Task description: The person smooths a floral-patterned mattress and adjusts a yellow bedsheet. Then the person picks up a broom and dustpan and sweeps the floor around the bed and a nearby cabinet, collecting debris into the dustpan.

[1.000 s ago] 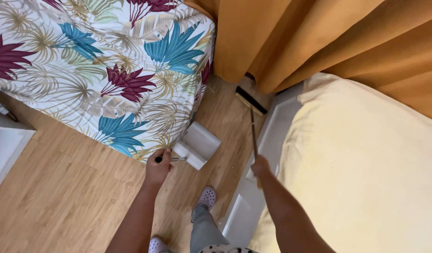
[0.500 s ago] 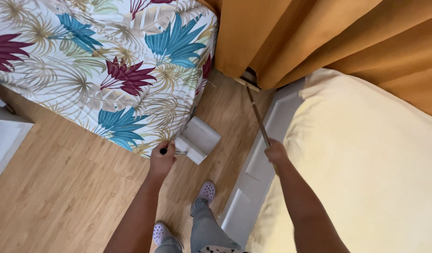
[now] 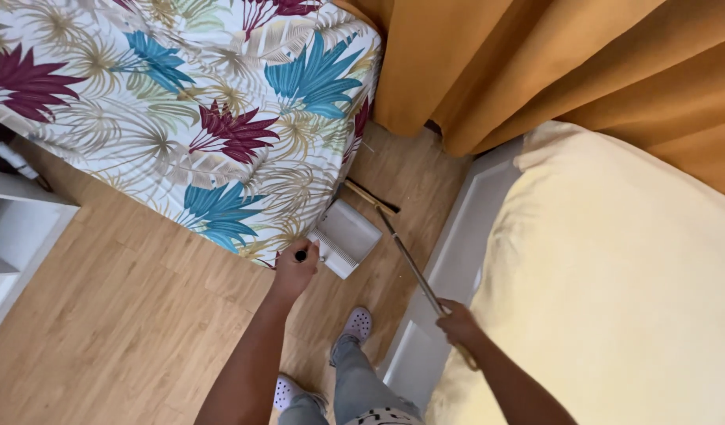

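My left hand [image 3: 295, 269] grips the black handle of a grey dustpan [image 3: 351, 234], which rests on the wooden floor [image 3: 126, 315] at the corner of a bed with a leaf-patterned cover [image 3: 181, 110]. My right hand [image 3: 459, 323] holds the long thin stick of a broom [image 3: 406, 260]. The broom's head [image 3: 370, 197] sits on the floor just behind the dustpan's far edge.
A second bed with a pale yellow sheet [image 3: 614, 275] and a white frame [image 3: 449, 275] fills the right side. Orange curtains [image 3: 536, 63] hang at the top. White shelving [image 3: 16, 228] stands at the left. My feet in light perforated shoes [image 3: 355, 324] stand below the dustpan.
The broom head has swept from the curtain side toward the dustpan. My right hand has moved back and down with the stick. The dustpan and left hand have barely moved.
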